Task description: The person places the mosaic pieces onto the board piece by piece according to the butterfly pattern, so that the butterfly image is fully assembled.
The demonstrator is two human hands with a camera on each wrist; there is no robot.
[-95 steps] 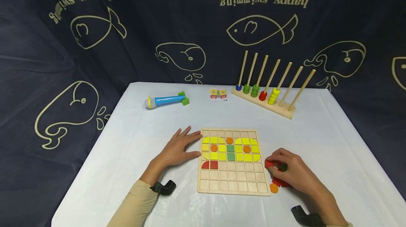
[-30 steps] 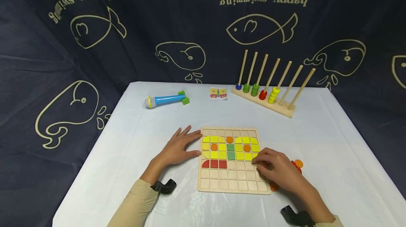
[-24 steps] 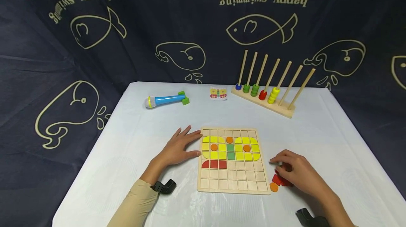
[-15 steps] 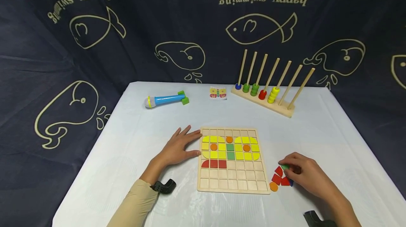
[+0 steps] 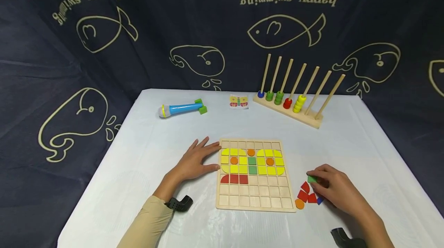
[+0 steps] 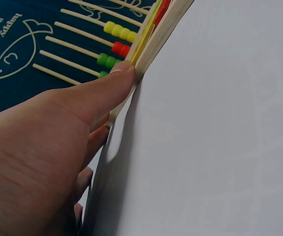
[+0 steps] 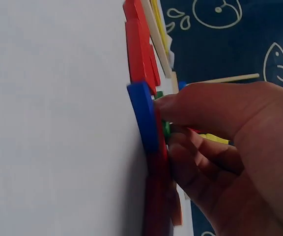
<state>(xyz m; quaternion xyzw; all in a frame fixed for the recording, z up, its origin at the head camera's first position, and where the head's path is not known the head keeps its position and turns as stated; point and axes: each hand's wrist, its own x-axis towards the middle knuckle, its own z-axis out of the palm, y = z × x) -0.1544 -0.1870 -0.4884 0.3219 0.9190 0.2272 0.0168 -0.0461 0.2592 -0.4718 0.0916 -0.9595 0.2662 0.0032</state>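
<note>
The wooden grid board (image 5: 258, 201) lies on the white table with yellow, orange, green and red tiles set in a pattern. My left hand (image 5: 194, 163) rests along the board's left edge, fingers spread and mostly straight; in the left wrist view the thumb (image 6: 114, 88) touches the board's side. To the board's right, my right hand (image 5: 334, 188) pinches a green square tile (image 5: 312, 179) between thumb and fingers. Below it lie several red tiles (image 5: 303, 196), an orange round tile (image 5: 299, 204) and a blue piece (image 5: 320, 200), which stands out large in the right wrist view.
At the back right stands a bead abacus (image 5: 286, 113) with upright wooden rods. A small butterfly picture card (image 5: 239, 102) lies at the back middle. Further left is a blue toy microphone (image 5: 184, 109) beside green blocks (image 5: 203, 109). A dark patterned cloth (image 5: 222, 17) hangs behind the table.
A third red tile has come to lie in the red row. The right hand has gone over the board and back to the loose tiles, where it now holds the green tile. The left hand stayed put.
</note>
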